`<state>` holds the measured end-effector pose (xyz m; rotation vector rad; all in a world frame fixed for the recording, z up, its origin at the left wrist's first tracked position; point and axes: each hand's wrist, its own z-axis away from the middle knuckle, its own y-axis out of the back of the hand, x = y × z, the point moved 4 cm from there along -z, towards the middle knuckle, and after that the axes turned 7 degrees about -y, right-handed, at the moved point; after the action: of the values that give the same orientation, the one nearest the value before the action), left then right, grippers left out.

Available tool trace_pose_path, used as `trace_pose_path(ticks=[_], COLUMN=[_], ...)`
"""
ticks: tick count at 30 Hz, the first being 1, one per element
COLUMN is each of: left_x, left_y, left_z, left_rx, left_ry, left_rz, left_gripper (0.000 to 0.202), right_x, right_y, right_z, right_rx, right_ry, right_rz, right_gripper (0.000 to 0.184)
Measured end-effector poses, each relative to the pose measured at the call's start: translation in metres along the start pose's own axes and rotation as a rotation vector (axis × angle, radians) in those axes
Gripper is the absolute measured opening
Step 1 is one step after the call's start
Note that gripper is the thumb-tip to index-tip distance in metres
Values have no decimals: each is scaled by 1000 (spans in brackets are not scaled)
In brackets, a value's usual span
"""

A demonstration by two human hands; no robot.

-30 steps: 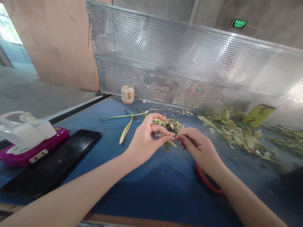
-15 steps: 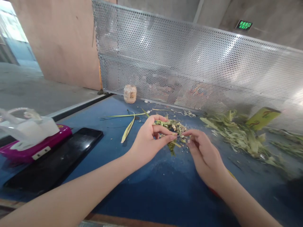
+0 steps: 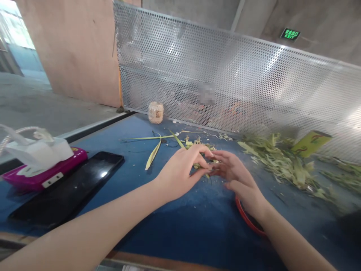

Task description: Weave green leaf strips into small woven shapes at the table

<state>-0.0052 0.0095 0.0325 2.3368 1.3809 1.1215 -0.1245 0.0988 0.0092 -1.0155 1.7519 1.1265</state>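
Observation:
Over the middle of the blue table (image 3: 175, 233), my left hand (image 3: 180, 171) has its fingers curled and its thumb close to the middle fingertip. Whatever sits in this pinch is too small and covered to name. My right hand (image 3: 238, 178) faces it, fingertips almost meeting those of the left, with its thumb held apart from the fingers. Behind both hands lies a pile of green and dry leaf scraps (image 3: 190, 143), partly covered by them. A narrow green leaf strip (image 3: 177, 139) rises beyond my left knuckles.
Left stand a magenta power strip (image 3: 80, 158) with white chargers (image 3: 42, 150) and a black phone (image 3: 73, 188). A red-rimmed object (image 3: 246, 220) lies under my right wrist. Leaf strips (image 3: 282, 162) and a yellow-green box (image 3: 311, 143) lie right. A jar (image 3: 156, 112) stands before the perforated metal screen (image 3: 183, 56).
My right hand has shifted inward and its fingers have straightened from a pinch. My left hand has lowered its index finger. More of the red rim shows.

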Motion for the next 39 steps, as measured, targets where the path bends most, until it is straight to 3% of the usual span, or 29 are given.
trace_pose_path(ticks=[6, 16, 21, 24, 29, 39], left_x=[-2, -2, -6, -3, -1, -5], left_y=[-9, -2, -1, -3, -7, -7], left_z=[1, 1, 2, 1, 2, 0], left_rx=[-158, 5, 49, -8, -127, -228], left_ry=[-56, 58, 99, 45, -27, -7], left_rz=[-78, 88, 106, 76, -75, -206], left_gripper=[23, 22, 20, 24, 26, 16], right_x=[8, -2, -1, -1, 2, 8], right_y=[-6, -7, -2, -4, -10, -7], right_z=[0, 4, 1, 0, -1, -6], right_rx=[-23, -28, 68, 57, 5, 133], right_ry=[-108, -158, -63, -12, -82, -174], right_rz=[38, 338, 366, 282, 308, 185], right_gripper=[57, 50, 44, 46, 36, 19])
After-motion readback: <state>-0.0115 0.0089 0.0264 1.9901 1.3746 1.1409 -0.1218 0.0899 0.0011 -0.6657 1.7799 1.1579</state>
